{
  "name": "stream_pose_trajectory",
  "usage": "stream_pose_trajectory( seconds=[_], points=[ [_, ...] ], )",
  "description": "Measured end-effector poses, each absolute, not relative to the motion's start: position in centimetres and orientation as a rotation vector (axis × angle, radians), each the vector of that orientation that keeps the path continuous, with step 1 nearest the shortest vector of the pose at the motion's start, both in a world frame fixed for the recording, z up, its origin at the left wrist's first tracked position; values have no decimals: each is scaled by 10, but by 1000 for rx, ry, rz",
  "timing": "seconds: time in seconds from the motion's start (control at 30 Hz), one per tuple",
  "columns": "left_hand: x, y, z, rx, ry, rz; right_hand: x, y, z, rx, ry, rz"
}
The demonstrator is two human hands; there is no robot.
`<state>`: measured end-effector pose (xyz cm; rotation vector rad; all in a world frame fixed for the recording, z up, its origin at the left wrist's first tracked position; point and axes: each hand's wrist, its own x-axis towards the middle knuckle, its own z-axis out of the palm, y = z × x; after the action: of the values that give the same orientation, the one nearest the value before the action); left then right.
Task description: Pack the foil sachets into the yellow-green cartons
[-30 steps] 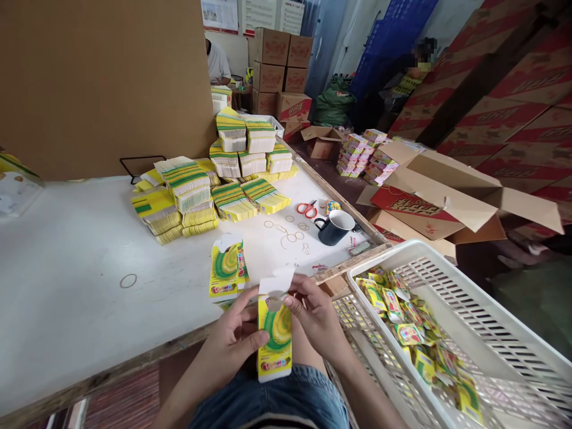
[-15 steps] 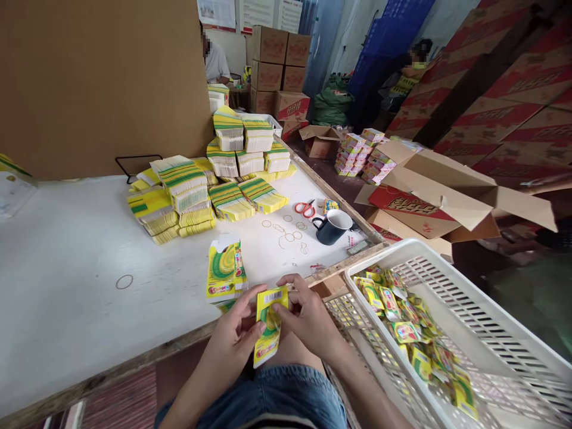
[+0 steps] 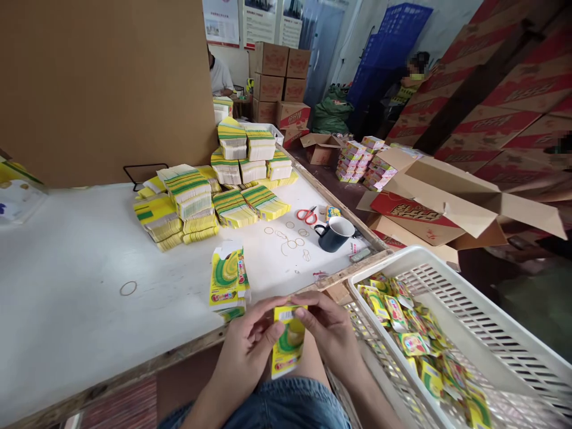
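Between both hands, above my lap, I hold a small yellow and green printed carton (image 3: 288, 345) with a barcode at its upper end. My left hand (image 3: 252, 336) is closed on its left edge, the thumb lying on the front. My right hand (image 3: 330, 328) grips the upper right part, thumb near the barcode and fingers curled behind the top. The fingers behind the carton are partly hidden. Just beyond my hands, at the table's edge, lies a stack of flat cartons (image 3: 227, 277) with the same print.
Bundled cartons (image 3: 192, 202) are piled on the white table (image 3: 80, 286). Rubber bands (image 3: 292, 243), red-handled scissors (image 3: 307, 215) and a dark mug (image 3: 333, 235) lie to the right. A white basket (image 3: 465, 316) of small packs stands at my right, open cardboard boxes (image 3: 429, 196) behind it. Two people work farther back.
My right hand has shifted to the carton's top right, its fingers now over the upper end. Both hands and the carton sit slightly lower and farther right; the whole view has tilted a little.
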<state>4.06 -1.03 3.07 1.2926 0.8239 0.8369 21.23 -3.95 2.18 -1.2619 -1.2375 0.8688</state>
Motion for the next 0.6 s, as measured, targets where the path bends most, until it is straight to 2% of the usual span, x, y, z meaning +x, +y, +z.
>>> stream_pose_trajectory(
  seconds=[0.07, 0.2, 0.27, 0.37, 0.6],
  points=[
    [31, -4, 35, 1525, 929, 868, 234, -50, 35, -1409, -1290, 577],
    [-10, 23, 32, 2103, 1306, 834, 291, -69, 60, -1787, -1041, -344],
    [-29, 37, 25, 2319, 1329, 613, 307, -72, 63, -1854, -1035, -467],
    [-43, 48, 17, 2425, 1365, 395, 300, -67, 48, -1809, -1124, -202],
    [-50, 47, 10, 2620, 1249, 437, 223, -37, 11, -1638, -1183, 665]
  ],
)
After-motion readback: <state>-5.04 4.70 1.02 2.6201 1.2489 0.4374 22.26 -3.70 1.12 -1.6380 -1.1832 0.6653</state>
